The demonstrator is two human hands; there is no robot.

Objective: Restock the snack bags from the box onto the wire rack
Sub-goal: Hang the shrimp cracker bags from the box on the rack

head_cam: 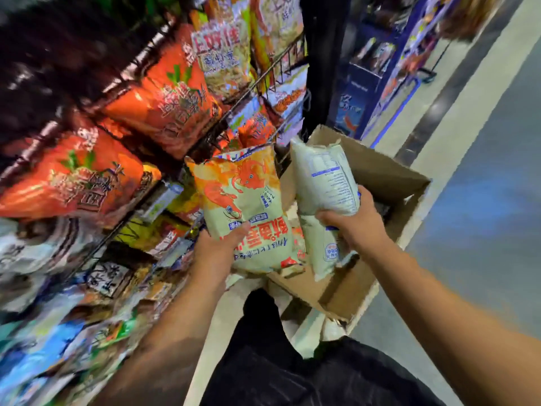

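My left hand [218,249] grips a pale snack bag with orange shrimp print [243,200], front side up, between the wire rack [187,133] and the cardboard box [389,174]. My right hand [355,222] grips a second pale snack bag [325,180], its printed back facing me, held over the open box. Another pale bag [322,253] stands inside the box below my right hand. The rack at the left holds rows of orange bags [172,98].
The box sits on the floor at the rack's right end, flaps open. Lower rack tiers [96,288] hold mixed snack packs. A blue display shelf [377,68] stands beyond. A grey aisle floor [483,200] runs on the right. My dark-trousered legs [278,361] are below.
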